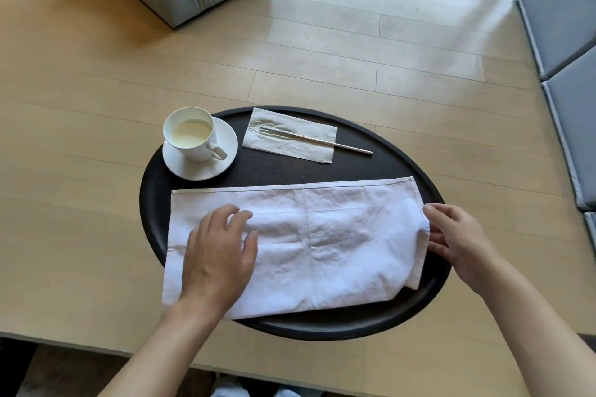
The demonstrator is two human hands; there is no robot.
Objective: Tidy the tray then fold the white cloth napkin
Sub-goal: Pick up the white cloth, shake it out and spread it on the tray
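Left hand lay flat and open, pinning the napkin. Right hand pinched its right edge. I'd keep corners lined up while folding over.

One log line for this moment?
phase: folding | left hand: flat on cloth napkin | right hand: pinching its right edge | tray: tidied

No readable text in this view

No letters, numbers, brand marks or signs can be read on any surface here. The white cloth napkin, the white ceramic cup on its white round saucer, the folded white paper napkin and the thin silver metal fork are all plain. The black oval tray and the light wooden table carry no print. A small embossed mark at one corner of the paper napkin is too faint to tell.
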